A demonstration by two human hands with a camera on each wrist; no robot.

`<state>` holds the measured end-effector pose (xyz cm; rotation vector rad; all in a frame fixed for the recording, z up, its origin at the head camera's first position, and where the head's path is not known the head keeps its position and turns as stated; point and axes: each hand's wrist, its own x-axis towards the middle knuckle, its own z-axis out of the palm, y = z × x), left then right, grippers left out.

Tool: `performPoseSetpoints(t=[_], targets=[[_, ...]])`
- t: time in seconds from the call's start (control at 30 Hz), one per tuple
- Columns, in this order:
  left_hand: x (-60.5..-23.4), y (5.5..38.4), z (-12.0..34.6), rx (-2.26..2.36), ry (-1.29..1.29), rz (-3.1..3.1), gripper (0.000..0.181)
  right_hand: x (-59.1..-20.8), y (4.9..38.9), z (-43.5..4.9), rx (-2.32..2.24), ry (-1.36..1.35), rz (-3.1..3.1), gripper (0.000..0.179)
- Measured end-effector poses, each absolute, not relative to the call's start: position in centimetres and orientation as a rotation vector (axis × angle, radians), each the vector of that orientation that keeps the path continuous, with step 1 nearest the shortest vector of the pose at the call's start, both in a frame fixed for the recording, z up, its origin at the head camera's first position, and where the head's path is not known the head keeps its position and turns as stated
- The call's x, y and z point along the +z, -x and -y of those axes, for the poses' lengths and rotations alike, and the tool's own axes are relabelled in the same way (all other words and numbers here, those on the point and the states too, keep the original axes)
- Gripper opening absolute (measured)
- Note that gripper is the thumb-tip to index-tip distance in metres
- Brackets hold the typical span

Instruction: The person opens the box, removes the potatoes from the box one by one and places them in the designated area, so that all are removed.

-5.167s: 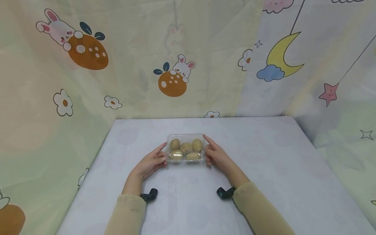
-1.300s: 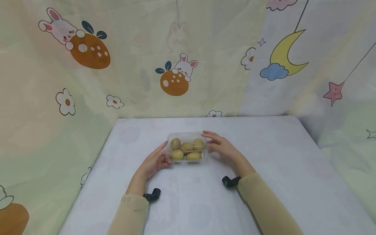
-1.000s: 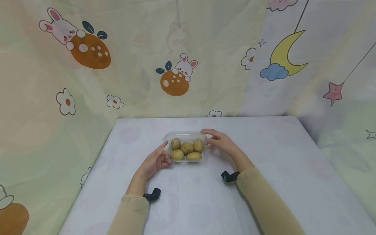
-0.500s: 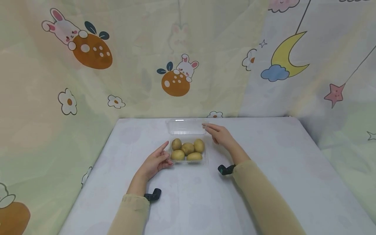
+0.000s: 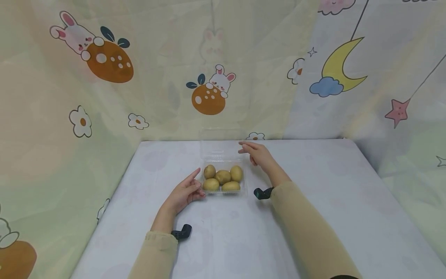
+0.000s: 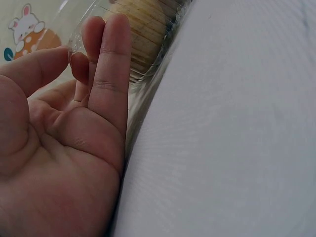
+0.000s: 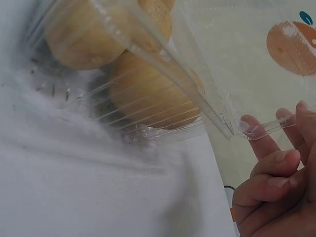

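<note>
On the left, the left hand (image 5: 184, 193) is resting against the near-left side of a clear box (image 5: 223, 192), its fingers relaxed and not clenched, index finger pointing forward. The box is sitting on the white worktop (image 5: 219, 244), holding what look like five potatoes (image 5: 223, 177), three behind two. Its hinged lid (image 5: 219, 150) is standing raised at the back. To the right, the right hand (image 5: 258, 154) is touching the lid's right edge with loosely extended fingers.
</note>
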<state>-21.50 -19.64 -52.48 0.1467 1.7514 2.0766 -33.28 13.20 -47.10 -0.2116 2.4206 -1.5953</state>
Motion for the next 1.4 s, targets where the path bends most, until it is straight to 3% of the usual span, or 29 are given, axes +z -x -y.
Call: performPoseSetpoints(t=[0.67, 1.4], targets=[[-52.3, 21.4, 19.7, 2.079, -0.148, -1.761, 0.067, -47.8, 34.5, -12.4, -1.607, -0.087, -2.228, 0.044], [-51.9, 21.5, 19.7, 2.057, -0.142, -1.729, 0.067, -48.5, 34.4, -12.1, -1.671, -0.151, -2.094, 0.053]])
